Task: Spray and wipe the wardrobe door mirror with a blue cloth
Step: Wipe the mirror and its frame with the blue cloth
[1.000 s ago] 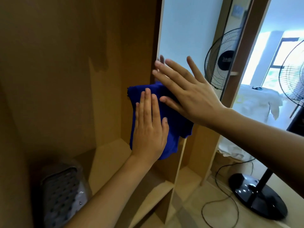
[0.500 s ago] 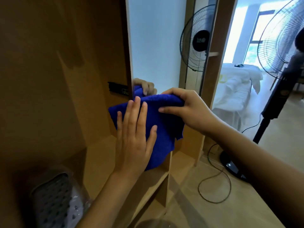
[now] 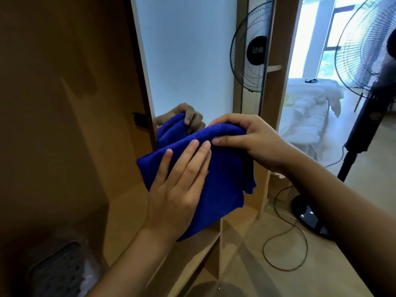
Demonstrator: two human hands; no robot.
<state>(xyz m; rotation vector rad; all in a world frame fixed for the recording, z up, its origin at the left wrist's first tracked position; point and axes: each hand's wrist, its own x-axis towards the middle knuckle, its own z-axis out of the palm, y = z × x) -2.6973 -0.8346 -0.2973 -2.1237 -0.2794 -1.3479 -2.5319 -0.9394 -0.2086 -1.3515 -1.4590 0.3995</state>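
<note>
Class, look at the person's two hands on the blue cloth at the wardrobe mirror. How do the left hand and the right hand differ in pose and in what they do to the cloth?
The left hand lies flat, fingers straight, pressing the blue cloth; the right hand is curled, pinching the cloth's top fold. The left hand sits lower on the cloth's face, the right hand higher at its top edge. Both touch the same cloth against the mirror.

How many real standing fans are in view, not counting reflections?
1: the standing fan at the right edge, beside the bed. The fan seen in the mirror is seemingly its reflection.
</note>
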